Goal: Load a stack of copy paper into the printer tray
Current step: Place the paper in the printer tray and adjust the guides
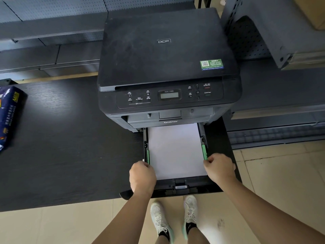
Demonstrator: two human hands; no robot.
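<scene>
The white stack of copy paper [176, 150] lies flat in the black plastic printer tray [181, 188], pulled out over the dark surface [70, 147]; the left hand [142, 176] and right hand [219, 169] each clench a green side guide [204, 152].

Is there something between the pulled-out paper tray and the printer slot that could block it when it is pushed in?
Nothing visible blocks it. The paper tray sits straight in the printer slot, paper stack flat between the green guides. Left hand and right hand hold its sides.
</scene>
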